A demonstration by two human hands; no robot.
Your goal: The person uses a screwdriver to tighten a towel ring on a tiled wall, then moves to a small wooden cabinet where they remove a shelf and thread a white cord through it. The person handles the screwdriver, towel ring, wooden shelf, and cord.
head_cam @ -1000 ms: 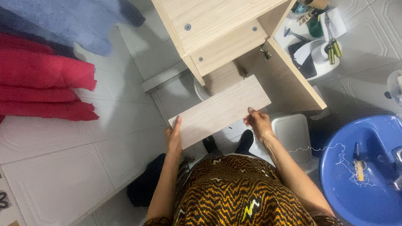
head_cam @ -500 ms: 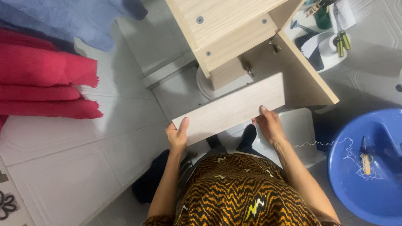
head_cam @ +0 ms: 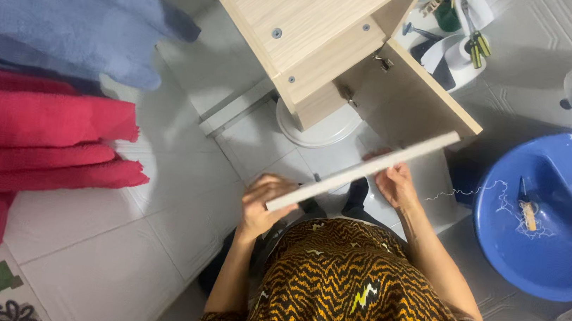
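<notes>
- Below the wall cabinet (head_cam: 320, 37), a person stands holding a pale wooden shelf board (head_cam: 363, 170) edge-on, so that only its thin side shows.
- Left hand (head_cam: 261, 204): fingers curled closed around the lower end of the board, thumb on the near side.
- Right hand (head_cam: 393, 182): closed on the board past its middle, fingers wrapped from beneath.
- Board position: tilted, the left end low and near the person's body, the right end raised toward the open cabinet door (head_cam: 409, 99). It touches neither the cabinet nor the door.
- Cabinet: light wood, screw heads visible on its panel, a hinge on the inside of the door.
- Beside the person, at the right: a blue washbasin (head_cam: 540, 237) with a tap and a small object in the bowl.
- At the left: red towels (head_cam: 33, 141) folded under blue towels (head_cam: 55, 2).
- Floor: white tiles (head_cam: 79, 245). A white round object (head_cam: 318, 125) lies under the cabinet.
- Behind the door: a shelf of small toiletry items (head_cam: 455, 30).
</notes>
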